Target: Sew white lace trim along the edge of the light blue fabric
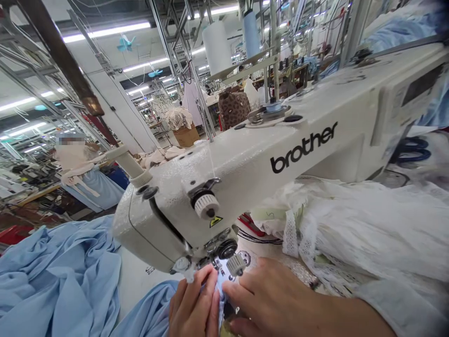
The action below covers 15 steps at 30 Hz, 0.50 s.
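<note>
A white sewing machine [224,187] marked "brother" stands in front of me. Under its needle area lies a narrow strip of light blue fabric [220,283]. My left hand [194,306] is at the left of that strip, its fingers pressed together on the cloth close to the presser foot. On the other side, my right hand [270,295] has its curled fingers and thumb at the strip's right edge, just below a ridged white knob [235,265]. The needle tip and the fingers' exact hold are partly hidden. More light blue cloth [150,311] runs out beside my left hand.
A large heap of light blue cloth [63,276] covers the left side. White lace-trimmed fabric [365,224] is piled at right, near dark blue scissors handles [410,150]. Thread cones [216,49] stand above the machine. Another person [72,154] is at far left.
</note>
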{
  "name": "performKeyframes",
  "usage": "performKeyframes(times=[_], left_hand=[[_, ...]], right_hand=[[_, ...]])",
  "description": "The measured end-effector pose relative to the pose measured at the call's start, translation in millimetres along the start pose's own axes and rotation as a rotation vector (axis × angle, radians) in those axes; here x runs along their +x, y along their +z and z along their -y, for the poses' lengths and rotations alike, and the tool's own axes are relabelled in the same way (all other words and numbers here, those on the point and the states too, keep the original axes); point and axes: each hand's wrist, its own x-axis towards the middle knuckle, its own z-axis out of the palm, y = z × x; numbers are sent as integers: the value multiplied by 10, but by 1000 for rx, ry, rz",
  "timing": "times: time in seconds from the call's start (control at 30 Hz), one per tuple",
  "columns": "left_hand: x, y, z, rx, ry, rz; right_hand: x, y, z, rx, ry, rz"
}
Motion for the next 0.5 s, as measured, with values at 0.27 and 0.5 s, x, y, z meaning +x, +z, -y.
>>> performKeyframes(times=[0.27,0.5], left_hand=[[85,-79,44,-56,46,56],[54,-174,52,-110,35,43]], right_hand=[[81,-339,-5,40,-63,208],[60,-355,-14,77,-85,210]])
